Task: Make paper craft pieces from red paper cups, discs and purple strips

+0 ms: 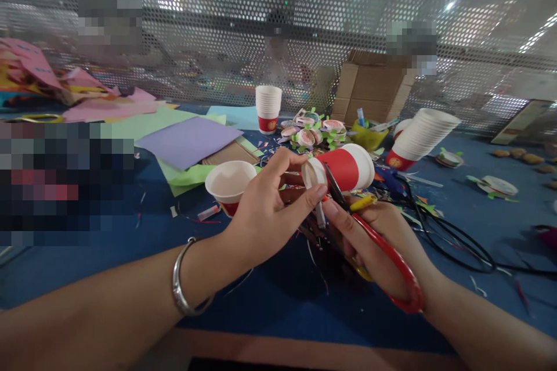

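My left hand (267,208) is closed on a red-and-white paper cup (343,166) that lies on its side, thumb and fingers pinching its base end. My right hand (378,243) grips red-and-yellow scissors (374,237), whose dark blades (333,182) point up against the cup's base rim. A silver bangle (183,284) circles my left wrist. Another paper cup (230,185) stands upright on the blue table (278,301), just left of my left hand.
Stacks of paper cups stand at the back centre (267,108) and lean at the right (420,136). Coloured paper sheets (187,141) lie at the left, decorated cup pieces (311,130) and a cardboard box (374,89) behind, black cables (452,237) at the right. Paper scraps litter the table.
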Available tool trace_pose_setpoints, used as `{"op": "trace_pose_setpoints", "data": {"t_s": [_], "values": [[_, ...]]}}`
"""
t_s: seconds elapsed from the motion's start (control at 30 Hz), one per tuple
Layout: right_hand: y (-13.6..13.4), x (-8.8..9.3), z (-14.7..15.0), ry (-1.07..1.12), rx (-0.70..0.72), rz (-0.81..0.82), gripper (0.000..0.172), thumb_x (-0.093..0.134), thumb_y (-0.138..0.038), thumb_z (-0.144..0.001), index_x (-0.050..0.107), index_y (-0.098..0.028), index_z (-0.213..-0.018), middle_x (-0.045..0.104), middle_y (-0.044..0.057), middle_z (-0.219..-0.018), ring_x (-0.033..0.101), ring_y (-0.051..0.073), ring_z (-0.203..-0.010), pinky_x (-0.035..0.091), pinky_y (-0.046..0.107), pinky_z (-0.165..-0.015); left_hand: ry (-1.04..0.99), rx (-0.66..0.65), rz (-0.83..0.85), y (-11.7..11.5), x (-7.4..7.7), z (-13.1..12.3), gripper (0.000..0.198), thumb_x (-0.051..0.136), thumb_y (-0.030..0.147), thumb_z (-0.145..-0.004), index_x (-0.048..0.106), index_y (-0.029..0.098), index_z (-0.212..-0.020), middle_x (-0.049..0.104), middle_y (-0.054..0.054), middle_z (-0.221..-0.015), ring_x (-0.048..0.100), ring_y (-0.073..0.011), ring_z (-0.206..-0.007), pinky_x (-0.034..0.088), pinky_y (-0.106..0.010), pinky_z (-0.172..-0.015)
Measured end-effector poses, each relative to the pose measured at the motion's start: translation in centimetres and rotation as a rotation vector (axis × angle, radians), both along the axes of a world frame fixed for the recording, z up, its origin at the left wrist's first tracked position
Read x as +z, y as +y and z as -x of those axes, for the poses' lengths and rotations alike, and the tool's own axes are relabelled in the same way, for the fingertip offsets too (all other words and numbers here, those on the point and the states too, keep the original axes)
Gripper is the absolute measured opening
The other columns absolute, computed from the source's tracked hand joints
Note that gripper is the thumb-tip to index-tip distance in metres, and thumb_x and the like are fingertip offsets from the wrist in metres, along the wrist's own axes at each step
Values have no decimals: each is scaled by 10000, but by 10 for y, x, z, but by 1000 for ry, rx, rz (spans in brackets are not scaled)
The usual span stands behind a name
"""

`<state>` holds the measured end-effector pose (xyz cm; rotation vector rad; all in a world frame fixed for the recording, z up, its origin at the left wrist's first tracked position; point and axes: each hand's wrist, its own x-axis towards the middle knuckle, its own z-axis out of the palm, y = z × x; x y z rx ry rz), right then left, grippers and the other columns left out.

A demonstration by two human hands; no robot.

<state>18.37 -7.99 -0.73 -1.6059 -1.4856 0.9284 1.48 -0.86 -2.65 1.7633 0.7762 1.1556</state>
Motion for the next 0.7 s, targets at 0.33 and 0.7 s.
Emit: {"op": "trace_pose_setpoints", "data": {"t_s": [0.33,0.7], "values": [[-3,-2,-2,35,39,-23,631,649,-646,-881,484,-205,-462,480,-18,-384,433,93,-358,298,221,-369,-139,-36,-32,-5,1,-3,298,728,269,-912,538,234,-1138,689,-57,-1087,707,-193,-1005,636,-304,-787],[-4,1,0,81,63,-80,644,623,-651,-904,462,-210,-462,417,-36,-343,409,80,-332,273,211,-346,-169,-29,-243,-7,4,-3,310,710,165,-907,558,258,-1161,576,-46,-1146,659,-193,-1081,653,-354,-898]]}}
